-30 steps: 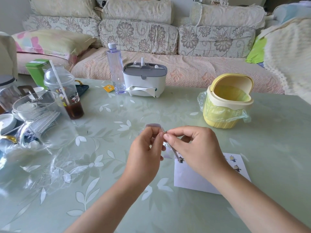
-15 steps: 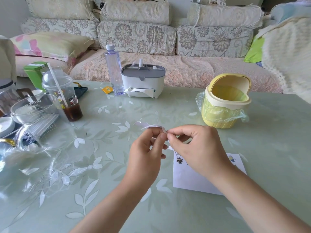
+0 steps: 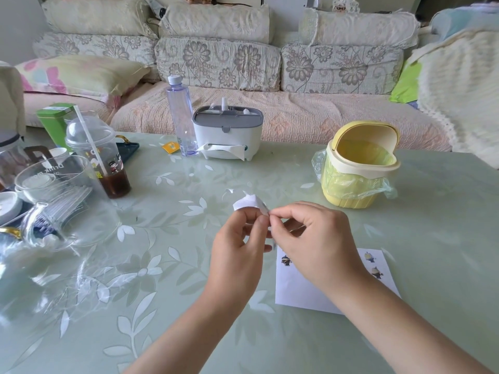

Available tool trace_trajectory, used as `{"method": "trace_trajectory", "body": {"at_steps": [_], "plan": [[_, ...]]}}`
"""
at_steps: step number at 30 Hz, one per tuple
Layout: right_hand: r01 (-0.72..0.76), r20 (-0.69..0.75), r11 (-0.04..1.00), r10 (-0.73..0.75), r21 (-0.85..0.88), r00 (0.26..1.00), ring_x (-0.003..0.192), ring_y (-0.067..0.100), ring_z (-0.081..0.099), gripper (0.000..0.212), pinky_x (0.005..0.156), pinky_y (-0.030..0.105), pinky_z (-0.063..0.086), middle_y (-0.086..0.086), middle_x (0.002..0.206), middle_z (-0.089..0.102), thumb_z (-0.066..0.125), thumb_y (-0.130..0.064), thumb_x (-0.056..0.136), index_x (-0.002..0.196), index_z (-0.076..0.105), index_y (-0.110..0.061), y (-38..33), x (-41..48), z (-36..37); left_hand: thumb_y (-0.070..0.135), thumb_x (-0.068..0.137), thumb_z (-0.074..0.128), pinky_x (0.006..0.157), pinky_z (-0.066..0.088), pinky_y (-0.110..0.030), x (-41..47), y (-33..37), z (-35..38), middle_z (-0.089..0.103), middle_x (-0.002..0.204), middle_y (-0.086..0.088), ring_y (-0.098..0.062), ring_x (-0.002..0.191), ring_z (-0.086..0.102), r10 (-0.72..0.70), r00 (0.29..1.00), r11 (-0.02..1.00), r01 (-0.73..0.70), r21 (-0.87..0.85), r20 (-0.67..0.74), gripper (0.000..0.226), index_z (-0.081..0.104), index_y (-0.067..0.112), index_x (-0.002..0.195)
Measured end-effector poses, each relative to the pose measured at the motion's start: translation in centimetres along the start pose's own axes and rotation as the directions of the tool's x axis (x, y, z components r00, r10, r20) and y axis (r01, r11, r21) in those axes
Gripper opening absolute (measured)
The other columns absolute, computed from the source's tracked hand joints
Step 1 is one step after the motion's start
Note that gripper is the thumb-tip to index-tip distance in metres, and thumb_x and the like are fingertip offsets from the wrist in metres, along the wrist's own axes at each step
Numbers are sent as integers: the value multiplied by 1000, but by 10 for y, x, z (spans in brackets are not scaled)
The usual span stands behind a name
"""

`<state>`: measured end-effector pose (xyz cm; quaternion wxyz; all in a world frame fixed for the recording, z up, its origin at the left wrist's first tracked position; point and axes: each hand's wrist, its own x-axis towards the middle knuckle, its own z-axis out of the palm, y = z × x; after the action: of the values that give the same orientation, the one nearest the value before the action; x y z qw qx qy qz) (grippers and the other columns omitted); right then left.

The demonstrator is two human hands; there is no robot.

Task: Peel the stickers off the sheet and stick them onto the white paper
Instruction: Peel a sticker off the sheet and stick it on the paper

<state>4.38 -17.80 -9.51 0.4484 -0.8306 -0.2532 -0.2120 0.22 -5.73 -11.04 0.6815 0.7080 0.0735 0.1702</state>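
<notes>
Over the middle of the table [image 3: 167, 306], I've got both hands up, close together. Left hand [image 3: 237, 247]: thumb and forefinger curled in, pinching the white sheet [image 3: 248, 203], which curls up and away above the knuckles. Right hand [image 3: 316, 244] meets it fingertip to fingertip, thumb and forefinger nipped on the sheet's right edge, the other fingers loosely bent. Whether a sticker is lifting between them, I can't tell; it's too small.

Paper [image 3: 294, 288] lies flat on the table beneath the right wrist, and that forearm hides its middle and near right corner from me. Three stickers show on it: one [image 3: 286, 260] by the top left corner, two at the top right, one [image 3: 368, 256] above the other [image 3: 376, 271].

Beyond the right hand stands a yellow bin [image 3: 359, 168], lid tipped open, plastic liner spilling over the rim. Farther back, a tissue box [image 3: 228, 133] with a tissue hanging out, and a bottle [image 3: 181, 114] just beside it on the left. Off to the left, a domed cup [image 3: 100, 155] with a straw and dark drink, a glass jug [image 3: 54, 182] in front of it, a green tin [image 3: 54, 122] behind. Past the table's far edge, a floral sofa [image 3: 270, 63].
</notes>
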Motion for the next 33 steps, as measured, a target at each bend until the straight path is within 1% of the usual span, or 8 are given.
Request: {"method": "trace_trajectory", "body": {"at_steps": [4,7,11,16,20,25,30,33], "plan": [[192,-27,977,-196,-94,980,65,11,65,12,60,30,57,-2,82,73,67,-15,88,87,78,-10,6,0,3,15,102,51,73,62,-36,1,0,-1,74,86,0,-14,86,73,-23,1000,999,23,-38,-16,17,66,8,97],[145,-20,989,-146,-19,989,67,8,68,9,62,28,57,-5,81,74,70,-13,87,87,79,-11,4,-1,2,13,102,51,71,61,-32,1,-1,-3,74,83,-2,-16,84,72,-3,999,1000,2,-17,-35,17,65,11,91],[6,-2,997,-6,75,1000,68,4,70,11,63,18,56,-10,78,74,74,-7,85,82,80,-16,0,-1,1,15,102,51,75,62,-41,3,-3,-4,72,87,-12,-24,88,71,-9,1000,1000,9,4,-9,19,62,12,88],[98,-42,994,-100,-53,994,64,9,68,12,57,31,56,-5,77,71,66,-15,84,80,76,-13,-1,-1,5,15,103,52,83,61,-41,1,-1,-2,76,89,-7,-20,88,75,-59,998,997,59,-52,4,18,65,9,91],[78,-78,995,-82,-57,994,62,8,66,11,57,28,53,-7,72,70,66,-16,82,76,75,-15,-1,0,5,18,103,53,87,58,-42,-1,0,1,77,91,-6,-18,86,76,-87,996,992,88,-85,16,18,65,10,92],[-192,-20,978,195,86,981,66,3,70,13,64,23,56,-13,68,73,73,-13,85,77,77,-21,-4,0,4,20,102,54,74,57,-22,-2,0,3,76,93,-6,-18,86,76,-99,995,992,99,-83,8,18,65,12,90],[-369,71,904,363,216,929,67,0,71,13,66,15,54,-14,66,74,73,-15,87,79,79,-23,-4,1,3,21,102,54,86,59,-36,-1,-1,3,76,94,-6,-16,85,76,-111,994,991,111,-68,8,18,65,13,91],[-421,146,852,394,311,907,71,8,74,11,70,25,60,-7,70,76,74,-17,89,83,80,-23,-4,3,2,20,102,54,86,60,-39,1,-2,1,75,89,-5,-16,87,74,-85,996,995,84,-48,-14,19,65,14,88]]}}
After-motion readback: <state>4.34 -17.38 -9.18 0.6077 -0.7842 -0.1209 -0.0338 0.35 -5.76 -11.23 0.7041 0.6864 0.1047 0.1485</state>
